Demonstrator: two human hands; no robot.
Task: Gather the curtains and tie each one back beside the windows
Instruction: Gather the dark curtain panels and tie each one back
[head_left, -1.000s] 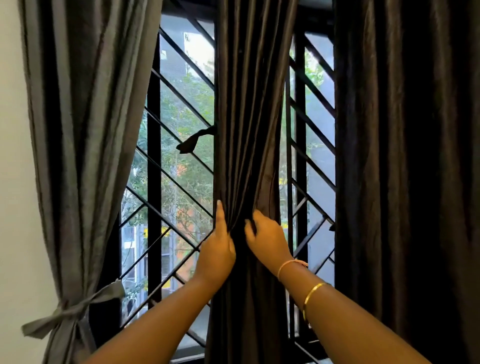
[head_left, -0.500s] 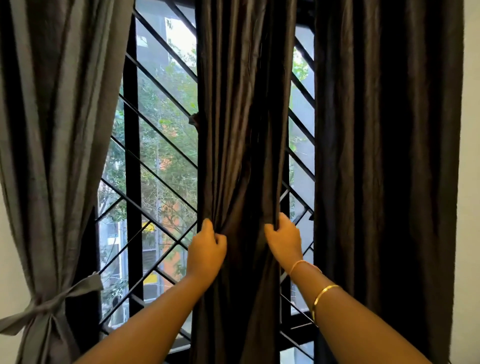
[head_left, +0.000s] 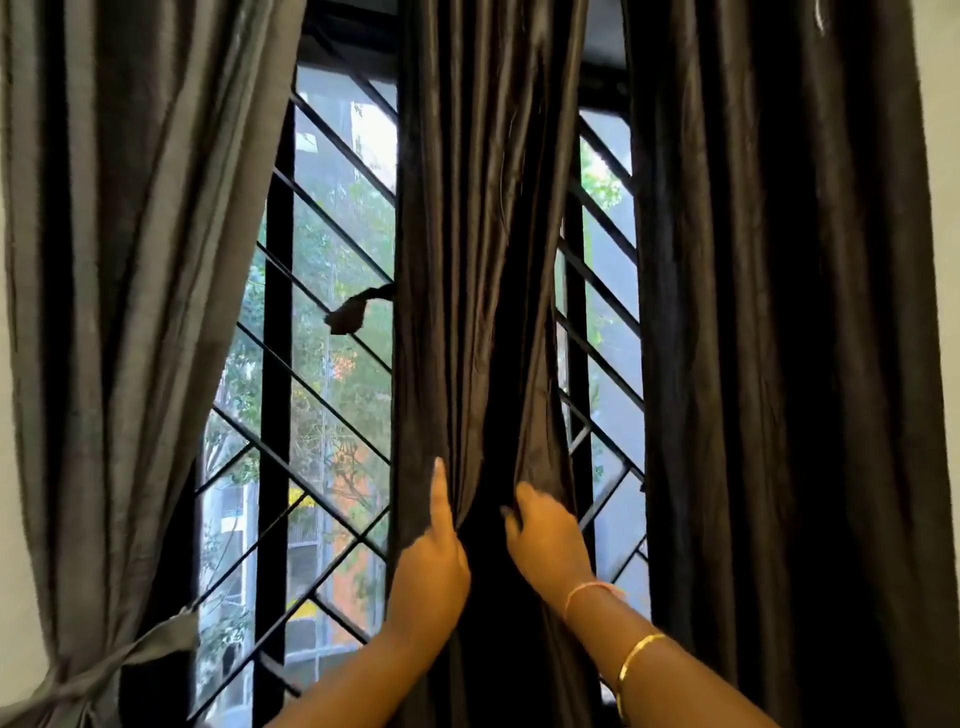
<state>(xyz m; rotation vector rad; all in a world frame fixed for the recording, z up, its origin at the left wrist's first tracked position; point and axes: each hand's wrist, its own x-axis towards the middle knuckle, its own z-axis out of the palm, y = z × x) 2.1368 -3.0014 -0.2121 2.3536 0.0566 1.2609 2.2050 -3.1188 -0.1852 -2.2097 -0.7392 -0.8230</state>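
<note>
A dark middle curtain hangs in front of the window, bunched into folds at hand height. My left hand grips its left edge, one digit pointing straight up along the cloth and the rest hidden behind it. Gripping the folds on the curtain's right side is my right hand, fingers curled. The two hands are close together. A dark fabric strip end sticks out left of this curtain. The grey left curtain is gathered by a tie. The dark right curtain hangs loose.
Black diagonal window grilles stand behind the curtains, with trees and buildings outside. Pale wall shows at the far left and at the far right edge.
My hands have come closer together, pulling the middle curtain's edges inward into a narrower bunch. The fabric strip end shows again at the curtain's left.
</note>
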